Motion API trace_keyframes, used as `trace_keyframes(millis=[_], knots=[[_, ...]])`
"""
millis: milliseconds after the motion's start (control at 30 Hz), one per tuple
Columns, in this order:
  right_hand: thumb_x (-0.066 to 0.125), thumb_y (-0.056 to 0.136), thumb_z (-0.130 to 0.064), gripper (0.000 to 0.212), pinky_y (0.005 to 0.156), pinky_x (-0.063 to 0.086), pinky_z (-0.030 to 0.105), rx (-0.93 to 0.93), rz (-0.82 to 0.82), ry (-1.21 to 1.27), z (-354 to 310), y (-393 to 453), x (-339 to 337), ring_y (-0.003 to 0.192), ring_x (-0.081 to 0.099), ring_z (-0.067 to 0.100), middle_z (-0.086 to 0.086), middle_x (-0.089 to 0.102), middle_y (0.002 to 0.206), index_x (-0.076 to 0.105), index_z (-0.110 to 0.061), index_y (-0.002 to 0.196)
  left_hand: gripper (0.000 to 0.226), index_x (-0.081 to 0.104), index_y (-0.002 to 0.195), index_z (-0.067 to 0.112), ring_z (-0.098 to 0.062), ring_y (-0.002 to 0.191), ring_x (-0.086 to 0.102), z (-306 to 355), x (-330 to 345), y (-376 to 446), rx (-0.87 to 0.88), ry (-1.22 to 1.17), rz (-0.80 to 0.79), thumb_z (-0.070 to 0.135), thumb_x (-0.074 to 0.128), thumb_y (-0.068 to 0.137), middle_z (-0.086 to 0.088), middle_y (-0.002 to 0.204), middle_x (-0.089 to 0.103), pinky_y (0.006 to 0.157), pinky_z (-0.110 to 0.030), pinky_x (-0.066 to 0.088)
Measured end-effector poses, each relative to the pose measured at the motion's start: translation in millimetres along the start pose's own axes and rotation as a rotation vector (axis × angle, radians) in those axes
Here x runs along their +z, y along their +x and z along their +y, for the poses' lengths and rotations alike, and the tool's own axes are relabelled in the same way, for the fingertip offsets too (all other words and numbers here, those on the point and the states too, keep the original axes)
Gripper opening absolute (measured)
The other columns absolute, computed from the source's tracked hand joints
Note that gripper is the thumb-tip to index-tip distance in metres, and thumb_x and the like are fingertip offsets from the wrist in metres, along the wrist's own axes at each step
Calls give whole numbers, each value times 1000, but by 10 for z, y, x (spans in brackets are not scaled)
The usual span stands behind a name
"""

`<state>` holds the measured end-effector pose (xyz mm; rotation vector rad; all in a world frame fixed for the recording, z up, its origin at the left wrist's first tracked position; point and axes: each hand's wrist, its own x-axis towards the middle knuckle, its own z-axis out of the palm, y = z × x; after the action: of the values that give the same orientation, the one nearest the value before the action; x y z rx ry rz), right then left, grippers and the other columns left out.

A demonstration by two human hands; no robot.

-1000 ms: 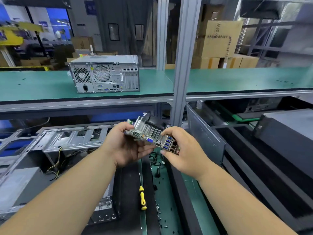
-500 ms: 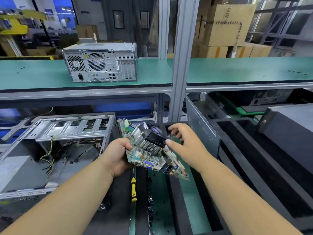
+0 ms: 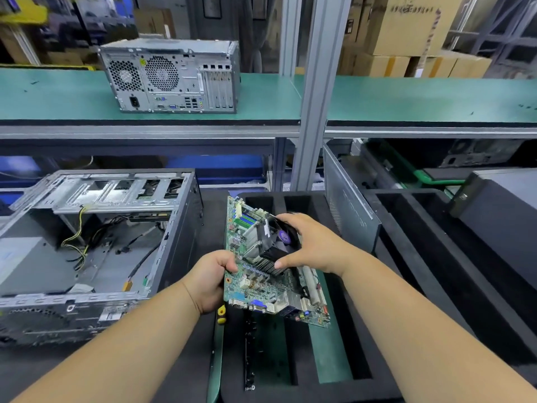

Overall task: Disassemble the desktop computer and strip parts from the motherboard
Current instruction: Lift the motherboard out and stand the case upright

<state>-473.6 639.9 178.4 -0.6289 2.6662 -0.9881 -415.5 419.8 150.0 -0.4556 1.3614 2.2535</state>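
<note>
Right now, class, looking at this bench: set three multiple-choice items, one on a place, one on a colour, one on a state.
1. Where is the closed tower? A on the upper shelf; B in the foam tray; C on the floor.
2. What colour is the shelf mat? A red; B green; C white.
3. What does the right hand grip? A a screwdriver; B nothing; C the cooler.
Answers: 1 A, it stands on the shelf above the bench. 2 B, the surface is green. 3 C, fingers curl round it while the left hand holds the motherboard.
</note>
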Motion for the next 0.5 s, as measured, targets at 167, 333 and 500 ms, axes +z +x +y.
trace_keyframes(millis=[167, 333, 500], knots=[[88, 60, -52, 105, 108, 39, 39, -12, 49, -163, 19, 47, 131, 130, 38, 20, -3, 42, 134, 36, -27, 147, 33, 68, 89, 2, -34, 76, 65, -74, -96, 48, -47, -53, -5, 15, 47, 68, -17, 86, 67, 73, -41, 52], [84, 57, -61, 104, 100, 40, 40, 22, 30, -412, 174, 4, 360, 124, 38, 24, -1, 42, 133, 37, -27, 143, 40, 48, 129, 15, -27, 136, 39, -153, -191, 131, 68, 9, 187, 21, 43, 90, -12, 145, 46, 117, -42, 23], [81, 58, -65, 106, 103, 39, 47, 90, -63, -523, 367, -69, 572, 125, 37, 28, 1, 40, 134, 33, -27, 144, 55, 30, 149, 14, -23, 146, 22, -176, -204, 116, 104, 38, 207, 21, 43, 95, -10, 154, 34, 121, -38, 11]])
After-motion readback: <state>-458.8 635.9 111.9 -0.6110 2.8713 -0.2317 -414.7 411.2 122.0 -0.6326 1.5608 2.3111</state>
